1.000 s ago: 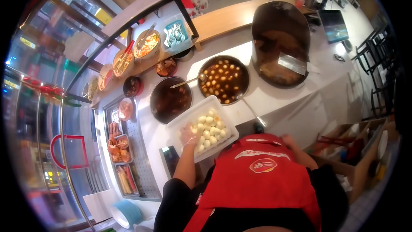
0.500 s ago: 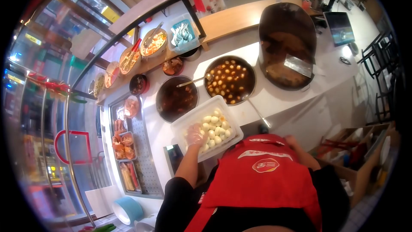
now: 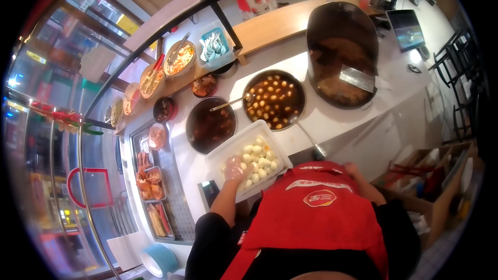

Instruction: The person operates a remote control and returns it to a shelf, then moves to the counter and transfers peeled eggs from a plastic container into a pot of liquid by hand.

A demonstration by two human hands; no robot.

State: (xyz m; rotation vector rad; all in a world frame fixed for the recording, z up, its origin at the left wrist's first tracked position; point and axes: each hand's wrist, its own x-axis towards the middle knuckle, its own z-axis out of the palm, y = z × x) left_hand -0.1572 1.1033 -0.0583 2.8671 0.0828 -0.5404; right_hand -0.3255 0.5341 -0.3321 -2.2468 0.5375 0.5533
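A white plastic tub [image 3: 218, 162] of peeled eggs [image 3: 258, 162] tilts at the counter's front edge, beside the red apron. Inside its left part is my left hand [image 3: 235, 168], in a clear glove, next to the eggs; blur hides how its fingers are set. My right hand [image 3: 351, 169] shows only in part beyond the apron's right edge, with its fingers hidden. Behind the tub stand a pot of eggs in dark broth [image 3: 274, 99] and another pot of dark liquid [image 3: 211, 125]. A ladle [image 3: 226, 105] lies across the rims of both pots.
A large dark vessel [image 3: 342, 54] stands at the back right, near a screen [image 3: 405, 30]. Food bowls and a bin of spoons [image 3: 213, 46] line the back left. Meat trays [image 3: 150, 182] sit at left. A handle [image 3: 312, 139] overhangs the front edge.
The whole view shifted a little right, then partly back. My left hand stays in the tub and has moved slightly toward the eggs. My right hand looks unchanged.
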